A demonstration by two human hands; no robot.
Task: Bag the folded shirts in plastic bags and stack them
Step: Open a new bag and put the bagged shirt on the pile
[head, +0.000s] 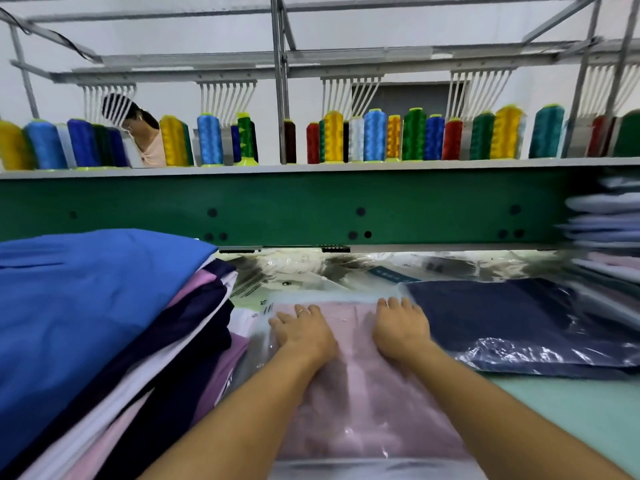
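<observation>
A folded pink shirt (360, 403) lies in a clear plastic bag on the table in front of me. My left hand (304, 332) presses flat on its far left part, fingers straight. On its far right part my right hand (401, 327) presses flat too. To the right lies a navy shirt (512, 320) in a bag. A tall pile of folded shirts (104, 327), blue on top, stands at the left. Empty plastic bags (311, 275) lie behind the pink shirt.
A stack of bagged shirts (606, 230) rises at the far right, blurred. A green machine beam (284, 206) runs across behind the table, with thread cones (374, 135) on its shelf. Another person (145, 136) stands beyond the shelf at the left.
</observation>
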